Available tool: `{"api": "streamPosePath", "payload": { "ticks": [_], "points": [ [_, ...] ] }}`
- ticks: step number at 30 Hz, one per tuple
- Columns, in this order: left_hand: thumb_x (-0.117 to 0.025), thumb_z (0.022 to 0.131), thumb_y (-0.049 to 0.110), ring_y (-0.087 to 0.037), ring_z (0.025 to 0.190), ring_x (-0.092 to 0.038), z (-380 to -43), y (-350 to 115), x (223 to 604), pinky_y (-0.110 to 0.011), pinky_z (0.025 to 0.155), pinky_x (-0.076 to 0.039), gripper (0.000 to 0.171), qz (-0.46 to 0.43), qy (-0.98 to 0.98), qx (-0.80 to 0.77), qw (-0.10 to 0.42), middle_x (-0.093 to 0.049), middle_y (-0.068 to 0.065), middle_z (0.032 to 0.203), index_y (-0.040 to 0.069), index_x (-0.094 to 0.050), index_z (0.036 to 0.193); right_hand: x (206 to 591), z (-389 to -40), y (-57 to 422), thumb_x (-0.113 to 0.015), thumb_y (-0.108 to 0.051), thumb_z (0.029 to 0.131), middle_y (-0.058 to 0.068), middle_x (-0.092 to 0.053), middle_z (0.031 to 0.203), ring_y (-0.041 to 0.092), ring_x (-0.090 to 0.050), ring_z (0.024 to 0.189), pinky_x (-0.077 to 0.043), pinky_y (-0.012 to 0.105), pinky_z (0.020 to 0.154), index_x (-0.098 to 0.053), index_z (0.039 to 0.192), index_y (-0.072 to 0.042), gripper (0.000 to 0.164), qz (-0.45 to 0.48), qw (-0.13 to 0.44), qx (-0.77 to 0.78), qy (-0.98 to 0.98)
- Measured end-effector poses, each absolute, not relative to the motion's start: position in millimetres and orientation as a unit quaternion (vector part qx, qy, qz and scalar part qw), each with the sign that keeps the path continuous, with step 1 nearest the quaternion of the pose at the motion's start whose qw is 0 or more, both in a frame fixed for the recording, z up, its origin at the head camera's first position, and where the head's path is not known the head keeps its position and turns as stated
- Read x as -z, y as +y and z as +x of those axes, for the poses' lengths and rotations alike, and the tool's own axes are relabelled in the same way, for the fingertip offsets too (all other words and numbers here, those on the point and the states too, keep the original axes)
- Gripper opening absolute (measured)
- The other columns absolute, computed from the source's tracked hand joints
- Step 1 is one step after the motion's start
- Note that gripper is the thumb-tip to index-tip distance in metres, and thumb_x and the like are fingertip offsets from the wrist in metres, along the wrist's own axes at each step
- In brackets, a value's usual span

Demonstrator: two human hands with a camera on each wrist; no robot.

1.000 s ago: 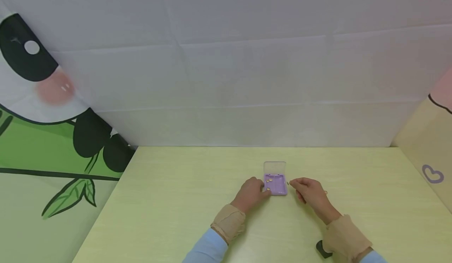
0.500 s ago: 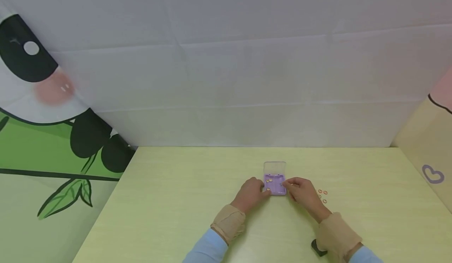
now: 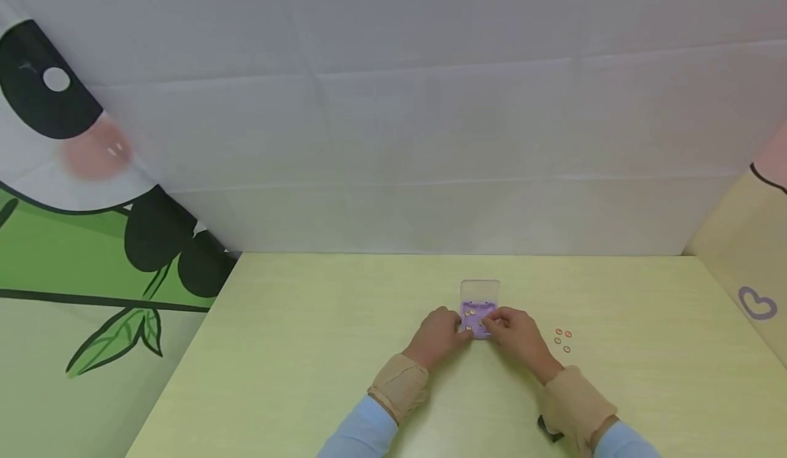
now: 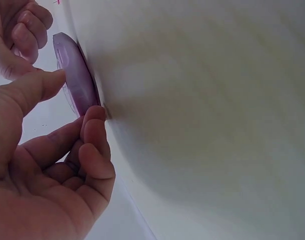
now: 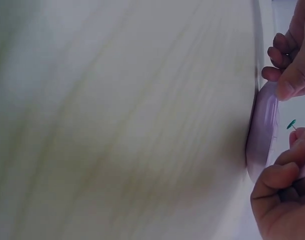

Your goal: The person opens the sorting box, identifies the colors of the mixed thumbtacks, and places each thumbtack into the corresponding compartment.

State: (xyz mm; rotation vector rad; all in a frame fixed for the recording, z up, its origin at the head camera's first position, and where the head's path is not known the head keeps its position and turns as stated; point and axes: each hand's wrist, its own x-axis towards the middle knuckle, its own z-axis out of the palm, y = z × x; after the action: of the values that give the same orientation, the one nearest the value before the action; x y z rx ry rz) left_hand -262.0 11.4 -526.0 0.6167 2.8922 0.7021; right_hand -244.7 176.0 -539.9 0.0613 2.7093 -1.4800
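A small purple box (image 3: 476,320) lies on the table with its clear lid (image 3: 480,290) raised at the far side. My left hand (image 3: 435,338) grips its left edge, thumb on the rim and fingers low against the side. Several tiny gold-coloured pieces (image 3: 470,312) lie inside, mostly on the left. Over the box's right part, my right hand (image 3: 521,343) pinches what looks like a thumbtack (image 5: 291,124), with a flat green head and thin pin, between thumb and index finger. Its head sticks out past the fingertips in the right wrist view.
Several small reddish rings (image 3: 562,340) lie on the pale yellow table (image 3: 295,348), right of the right hand. A black object (image 3: 549,429) shows beside the right wrist's tan band. A white wall sheet (image 3: 393,219) rises behind the table's back edge.
My right hand has moved left from beside the box to over its inside, still pinching the small piece. The rings it covered now show. The left hand stays at the box's edge.
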Motion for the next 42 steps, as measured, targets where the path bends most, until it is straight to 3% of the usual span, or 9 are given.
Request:
{"api": "streamPosePath", "payload": {
  "ticks": [4, 11, 21, 42],
  "points": [
    [-0.066, 0.084, 0.021, -0.012, 0.058, -0.033, -259.7, 10.0, 524.1, -0.024, 0.05, -0.025, 0.031, 0.206, 0.949, -0.232, 0.055, -0.035, 0.001, 0.059, 0.003, -0.054, 0.062, 541.9, -242.7, 171.5, -0.061, -0.013, 0.087, -0.001, -0.048, 0.058, 0.012, -0.041, 0.055, -0.036, 0.028, 0.054, -0.069, 0.088, 0.003, 0.018, 0.002, 0.008, 0.461, 0.888],
    [-0.065, 0.084, 0.02, -0.012, 0.057, -0.032, -256.4, 7.6, 525.5, -0.023, 0.049, -0.025, 0.03, 0.21, 0.947, -0.235, 0.059, -0.035, 0.001, 0.058, 0.004, -0.053, 0.061, 544.4, -238.4, 165.3, -0.061, -0.011, 0.087, 0.011, -0.066, 0.074, 0.014, -0.045, 0.061, -0.038, 0.03, 0.056, -0.069, 0.087, 0.002, 0.015, -0.02, -0.017, 0.426, 0.904],
    [-0.065, 0.082, 0.019, -0.012, 0.055, -0.032, -255.5, 6.7, 526.6, -0.023, 0.048, -0.024, 0.033, 0.204, 0.949, -0.236, 0.054, -0.034, 0.002, 0.058, 0.008, -0.046, 0.058, 546.2, -238.1, 159.6, -0.06, -0.008, 0.085, 0.014, -0.072, 0.079, 0.016, -0.052, 0.064, -0.047, 0.036, 0.06, -0.069, 0.087, 0.0, 0.012, -0.071, -0.052, 0.37, 0.925],
    [-0.066, 0.083, 0.021, -0.012, 0.055, -0.031, -255.3, 6.7, 526.2, -0.023, 0.048, -0.023, 0.036, 0.204, 0.948, -0.238, 0.055, -0.034, 0.001, 0.059, 0.007, -0.046, 0.057, 544.4, -241.1, 152.2, -0.063, -0.005, 0.083, 0.005, -0.065, 0.064, 0.013, -0.045, 0.054, -0.043, 0.032, 0.053, -0.07, 0.08, -0.004, 0.008, -0.111, -0.07, 0.277, 0.952]
  ]
}}
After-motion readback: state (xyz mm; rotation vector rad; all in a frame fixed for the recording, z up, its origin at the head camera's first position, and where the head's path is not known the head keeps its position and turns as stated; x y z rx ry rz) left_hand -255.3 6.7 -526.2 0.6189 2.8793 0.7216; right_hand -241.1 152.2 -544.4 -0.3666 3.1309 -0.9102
